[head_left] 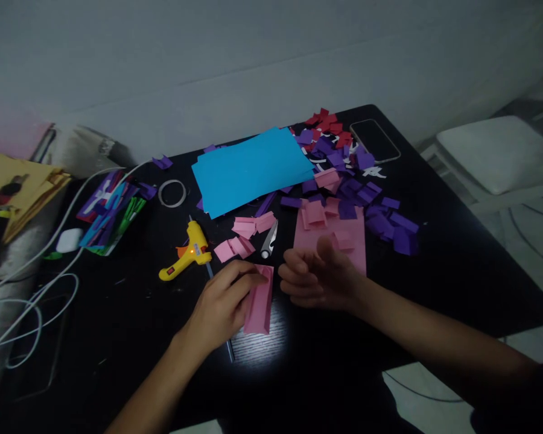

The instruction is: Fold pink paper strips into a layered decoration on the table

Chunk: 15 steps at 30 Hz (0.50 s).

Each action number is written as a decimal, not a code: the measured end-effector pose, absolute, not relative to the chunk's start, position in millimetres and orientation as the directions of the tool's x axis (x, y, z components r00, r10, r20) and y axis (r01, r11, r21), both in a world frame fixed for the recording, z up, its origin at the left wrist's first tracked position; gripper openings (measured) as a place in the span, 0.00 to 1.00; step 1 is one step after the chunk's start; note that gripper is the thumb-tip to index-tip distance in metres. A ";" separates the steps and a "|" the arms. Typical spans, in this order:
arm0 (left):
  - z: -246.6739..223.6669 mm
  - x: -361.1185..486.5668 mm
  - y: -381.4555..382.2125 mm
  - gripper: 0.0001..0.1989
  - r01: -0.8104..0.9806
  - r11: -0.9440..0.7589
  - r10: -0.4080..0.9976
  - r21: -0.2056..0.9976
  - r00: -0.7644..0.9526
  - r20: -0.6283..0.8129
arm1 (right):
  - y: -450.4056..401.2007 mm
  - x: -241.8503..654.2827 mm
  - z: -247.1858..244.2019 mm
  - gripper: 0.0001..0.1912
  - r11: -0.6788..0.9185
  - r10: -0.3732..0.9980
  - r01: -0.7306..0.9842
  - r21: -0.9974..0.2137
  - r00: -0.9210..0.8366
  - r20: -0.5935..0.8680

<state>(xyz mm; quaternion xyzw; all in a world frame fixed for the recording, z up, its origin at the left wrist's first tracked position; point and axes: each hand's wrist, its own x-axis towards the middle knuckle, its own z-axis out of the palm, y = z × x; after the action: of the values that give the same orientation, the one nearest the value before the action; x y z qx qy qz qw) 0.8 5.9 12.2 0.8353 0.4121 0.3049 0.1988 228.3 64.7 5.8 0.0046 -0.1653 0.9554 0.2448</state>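
A folded strip of pink paper (259,310) lies at the near middle of the black table. My left hand (221,301) grips its left side, fingers bent over its upper part and the thumb mostly hidden. To the right, apart from the strip, my right hand (319,277) hovers palm inward. Its fingers are loosely curled with the thumb raised away from them, and nothing shows in it. Behind that hand lies a pink paper sheet (301,232) with folded pink pieces on it. Scissors (269,241), partly visible, rest just beyond the strip, beside more folded pink pieces (234,247).
A yellow glue gun (187,253) lies left of my left hand. Blue sheets (253,172) cover the back middle, with purple pieces (380,223) and red pieces (328,123) to the right. A phone (374,140), a tape ring (172,193) and white cables (38,301) are around.
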 end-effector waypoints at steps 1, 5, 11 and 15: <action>12.0 0.8 6.2 0.13 0.569 -0.579 0.811 0.584 0.475 0.342 | 63.8 227.9 5.0 0.24 -0.830 0.463 -0.470 -0.301 -0.881 0.100; 11.4 0.7 7.1 0.12 0.559 -0.578 0.810 0.594 0.480 0.336 | 63.3 226.7 1.9 0.20 -0.842 0.459 -0.473 -0.260 -0.881 0.116; 11.6 0.1 7.5 0.14 0.553 -0.580 0.809 0.598 0.478 0.343 | 63.6 228.2 4.1 0.13 -0.854 0.463 -0.462 -0.239 -0.885 0.054; 11.9 -0.4 7.3 0.14 0.553 -0.578 0.810 0.600 0.479 0.338 | 63.2 227.8 4.0 0.12 -0.842 0.495 -0.479 -0.249 -0.869 -0.006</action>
<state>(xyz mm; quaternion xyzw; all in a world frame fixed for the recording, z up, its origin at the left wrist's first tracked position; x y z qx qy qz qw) -0.4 7.3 11.9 0.8340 0.4086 0.3055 0.2102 227.8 63.2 4.0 -0.0348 -0.1205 0.9591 0.2539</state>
